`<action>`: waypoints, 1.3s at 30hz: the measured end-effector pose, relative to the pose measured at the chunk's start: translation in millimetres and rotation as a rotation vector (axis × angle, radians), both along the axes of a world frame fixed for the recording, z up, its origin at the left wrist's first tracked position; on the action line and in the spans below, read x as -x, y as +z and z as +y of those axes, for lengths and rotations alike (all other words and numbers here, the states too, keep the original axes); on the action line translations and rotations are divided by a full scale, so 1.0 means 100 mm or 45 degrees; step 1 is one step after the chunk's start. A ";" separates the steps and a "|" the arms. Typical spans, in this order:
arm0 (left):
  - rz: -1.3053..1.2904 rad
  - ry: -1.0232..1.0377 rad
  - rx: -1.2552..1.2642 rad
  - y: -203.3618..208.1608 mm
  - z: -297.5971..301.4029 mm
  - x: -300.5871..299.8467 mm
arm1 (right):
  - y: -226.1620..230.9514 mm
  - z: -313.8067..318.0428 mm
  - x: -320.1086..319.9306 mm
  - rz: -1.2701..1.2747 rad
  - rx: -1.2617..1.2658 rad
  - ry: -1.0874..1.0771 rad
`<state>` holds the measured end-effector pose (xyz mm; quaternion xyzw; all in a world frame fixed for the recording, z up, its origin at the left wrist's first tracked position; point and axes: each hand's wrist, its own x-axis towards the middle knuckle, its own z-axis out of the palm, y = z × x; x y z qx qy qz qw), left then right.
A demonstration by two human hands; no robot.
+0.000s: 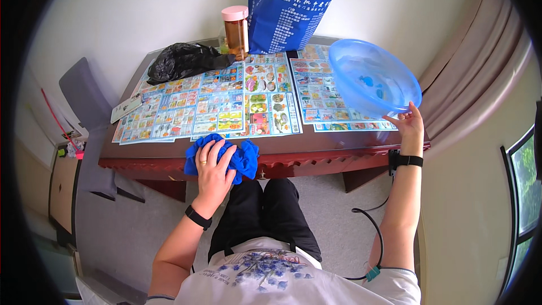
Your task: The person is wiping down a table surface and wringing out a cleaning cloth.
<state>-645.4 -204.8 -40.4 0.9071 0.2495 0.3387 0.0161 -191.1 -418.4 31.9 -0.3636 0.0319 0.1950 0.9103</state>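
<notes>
Bunched on the front edge of the dark red table is a blue cloth (244, 160). My left hand (212, 164) lies over it, fingers curved into its folds. At the table's right side a translucent blue plastic basin (353, 87) is tilted, its opening turned toward me. My right hand (411, 123) grips the basin's near right rim, thumb stretched along the outside and fingers at the edge. Part of the basin overlaps the printed sheets (217, 104) spread across the tabletop.
A blue shopping bag (285, 14) stands at the back, beside a brown jar (237, 36) with a pink lid. Left of them lies a crumpled black plastic bag (183, 62). A grey chair (87, 90) stands at the left, and curtains (480, 73) hang at the right.
</notes>
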 end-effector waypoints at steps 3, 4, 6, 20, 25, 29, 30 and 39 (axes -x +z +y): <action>-0.003 0.002 0.007 0.01 -0.01 -0.01 | -0.05 0.02 -0.12 -0.084 -0.073 0.069; -0.004 0.004 0.004 0.01 0.00 -0.02 | -0.03 0.07 -0.17 -0.039 -0.019 -0.022; 0.008 0.019 0.006 0.01 0.01 -0.01 | 0.02 0.18 -0.17 -0.006 -0.028 -0.041; -0.007 -0.216 -0.116 0.00 -0.25 -0.49 | -0.52 0.05 0.97 -0.744 0.131 -0.009; 0.095 -0.343 -0.226 -0.04 -0.54 -0.92 | -0.71 0.00 1.78 -0.755 0.222 -0.003; 0.122 -0.474 -0.194 0.00 -0.77 -1.38 | -0.92 -0.16 1.99 -0.718 0.358 -0.048; 0.124 -0.507 -0.181 0.02 -0.84 -1.51 | -0.94 -0.21 2.00 -0.718 0.406 -0.086; 0.082 -0.652 -0.169 0.00 -1.28 -2.35 | -0.91 -0.36 1.91 -0.914 0.774 -0.247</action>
